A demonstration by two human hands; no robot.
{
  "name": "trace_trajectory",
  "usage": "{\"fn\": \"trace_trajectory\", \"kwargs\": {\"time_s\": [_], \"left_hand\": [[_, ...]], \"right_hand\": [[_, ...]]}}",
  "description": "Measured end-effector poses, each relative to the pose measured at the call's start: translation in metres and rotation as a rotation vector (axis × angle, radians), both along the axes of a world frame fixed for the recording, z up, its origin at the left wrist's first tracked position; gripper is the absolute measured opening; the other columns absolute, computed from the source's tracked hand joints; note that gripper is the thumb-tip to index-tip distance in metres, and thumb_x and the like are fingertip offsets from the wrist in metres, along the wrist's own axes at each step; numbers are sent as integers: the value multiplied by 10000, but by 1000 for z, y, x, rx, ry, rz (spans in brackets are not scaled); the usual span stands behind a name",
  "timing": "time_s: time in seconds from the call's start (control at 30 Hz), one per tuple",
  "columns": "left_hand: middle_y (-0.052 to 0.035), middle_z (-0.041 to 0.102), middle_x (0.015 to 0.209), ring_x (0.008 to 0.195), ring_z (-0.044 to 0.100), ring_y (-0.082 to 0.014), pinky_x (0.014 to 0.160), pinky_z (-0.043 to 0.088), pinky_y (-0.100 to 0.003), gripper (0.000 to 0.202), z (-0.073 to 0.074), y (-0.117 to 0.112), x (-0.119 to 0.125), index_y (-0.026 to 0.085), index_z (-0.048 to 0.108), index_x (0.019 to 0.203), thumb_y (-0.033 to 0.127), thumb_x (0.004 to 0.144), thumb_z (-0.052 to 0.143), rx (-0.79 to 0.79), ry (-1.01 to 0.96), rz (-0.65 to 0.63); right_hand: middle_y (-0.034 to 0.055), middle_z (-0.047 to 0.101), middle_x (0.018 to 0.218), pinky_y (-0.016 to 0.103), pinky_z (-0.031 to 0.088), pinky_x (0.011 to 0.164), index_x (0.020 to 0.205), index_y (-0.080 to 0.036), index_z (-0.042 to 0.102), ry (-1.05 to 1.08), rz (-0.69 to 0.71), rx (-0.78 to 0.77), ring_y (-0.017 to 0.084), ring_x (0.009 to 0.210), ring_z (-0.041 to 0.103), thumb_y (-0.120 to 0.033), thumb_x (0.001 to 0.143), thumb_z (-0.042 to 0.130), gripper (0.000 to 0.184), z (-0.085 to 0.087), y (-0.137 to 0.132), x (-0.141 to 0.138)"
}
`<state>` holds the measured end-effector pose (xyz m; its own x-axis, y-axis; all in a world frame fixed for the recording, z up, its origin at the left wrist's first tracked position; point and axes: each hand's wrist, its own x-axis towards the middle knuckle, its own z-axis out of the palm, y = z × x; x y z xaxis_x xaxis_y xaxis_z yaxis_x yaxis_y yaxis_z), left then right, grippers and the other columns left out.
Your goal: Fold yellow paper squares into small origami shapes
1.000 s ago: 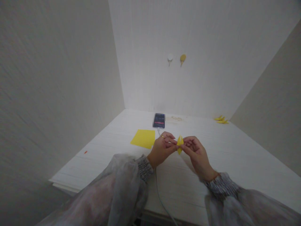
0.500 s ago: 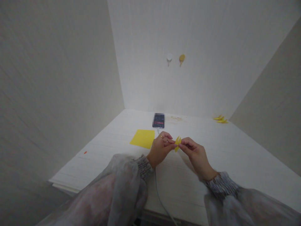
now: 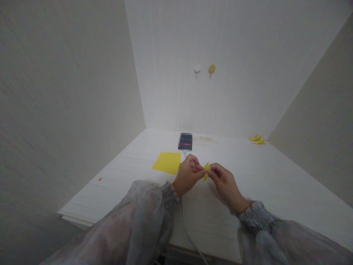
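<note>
Left hand (image 3: pixel 188 176) and right hand (image 3: pixel 224 182) both pinch a small folded yellow paper piece (image 3: pixel 206 170) between fingertips, held just above the white table (image 3: pixel 275 184). Flat yellow sheet (image 3: pixel 167 162) lies near the left hand. Phone (image 3: pixel 185 141) beyond it, its cable (image 3: pixel 187 230) trailing toward the person. More yellow folded pieces (image 3: pixel 257 140) far right corner.

Home corner: white desk (image 3: pixel 256 191), wall hooks (image 3: pixel 204 70)
</note>
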<state>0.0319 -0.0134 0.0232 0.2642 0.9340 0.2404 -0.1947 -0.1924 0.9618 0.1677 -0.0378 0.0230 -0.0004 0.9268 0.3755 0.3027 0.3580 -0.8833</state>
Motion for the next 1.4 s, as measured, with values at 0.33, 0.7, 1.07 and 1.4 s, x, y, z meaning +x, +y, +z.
{"fn": "trace_trajectory", "kwargs": {"time_s": [0.33,0.7,1.07,1.4], "left_hand": [[17,602,665,576,575,-92,569,435,-207,320,5,2,-1,175,375,763,206,602,649,-10,-97,7],[32,607,612,515,535,-73,528,386,-187,384,6,3,-3,179,343,803,172,586,661,-55,-150,-80],[34,603,613,526,536,-76,561,383,-204,431,7,2,-5,175,341,809,196,553,687,-103,-222,-100],[8,545,627,563,495,-72,571,389,-209,263,4,4,-1,134,498,701,340,608,632,-59,-24,-10]], "right_hand": [[1,481,673,248,388,576,728,-192,473,-33,-30,36,144,641,464,-317,756,497,130,1,-1,-3],[-14,467,619,232,368,568,649,-182,487,-75,63,10,125,612,445,-307,780,470,181,3,-5,0],[-31,455,556,209,341,502,638,-174,519,46,76,-44,101,532,424,-316,752,518,182,5,-7,-1],[-17,481,623,236,375,573,651,-184,506,-121,-97,234,115,592,465,-244,753,525,119,5,-10,2]]}}
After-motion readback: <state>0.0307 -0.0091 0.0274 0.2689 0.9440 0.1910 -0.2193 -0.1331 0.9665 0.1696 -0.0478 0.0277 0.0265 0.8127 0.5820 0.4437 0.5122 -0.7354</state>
